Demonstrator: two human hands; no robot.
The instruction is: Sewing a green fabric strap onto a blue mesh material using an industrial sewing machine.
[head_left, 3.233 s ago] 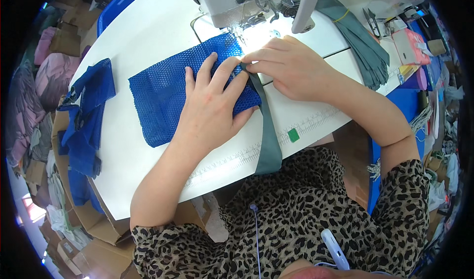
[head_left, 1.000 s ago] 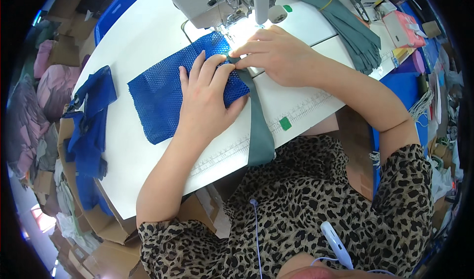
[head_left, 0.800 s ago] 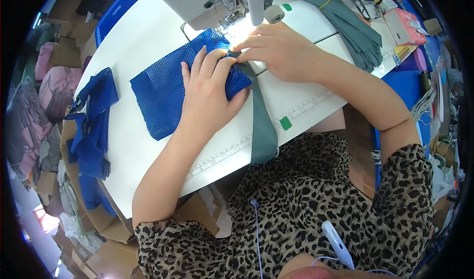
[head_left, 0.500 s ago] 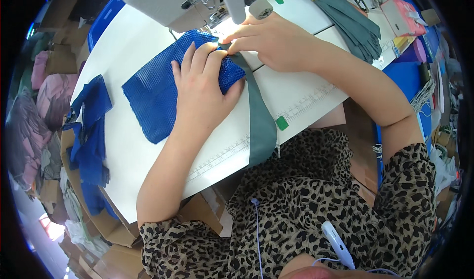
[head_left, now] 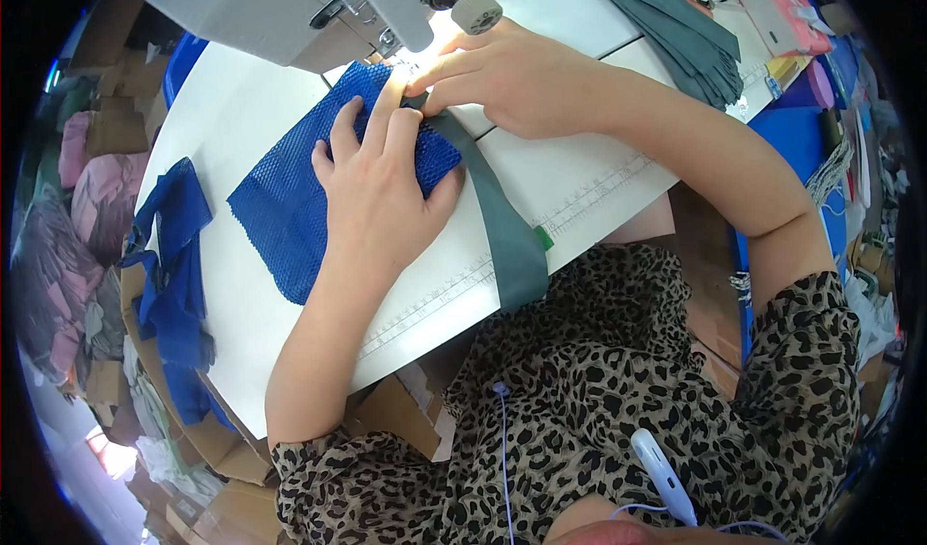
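At the far middle of the white table (head_left: 241,130), just in front of the sewing machine (head_left: 290,4), lies a piece of blue mesh fabric (head_left: 290,197) with a grey strap (head_left: 497,217) laid along its right edge and trailing toward the person over the near edge of the table. The left hand (head_left: 381,173) lies flat on the mesh, fingers spread and pressing down, its fingertips reaching toward the lit spot under the machine head; it grips nothing, it only pins the cloth. The right hand (head_left: 512,77) comes in from the right with thumb and fingers pinched together on the far end of the strap, where strap and mesh meet close to the needle area; the needle itself is hidden by the hands and the machine. To do this well, I judge the strap edge should stay flush with the mesh edge, the flat hand should keep the open weave from stretching or creeping, and both sets of fingertips should stay beside the stitching line, not in it. A printed ruler strip (head_left: 579,193) runs along the table's near right part. Further out, more blue fabric (head_left: 174,255) hangs off the left edge, and a bundle of grey straps (head_left: 676,33) lies at the far right.
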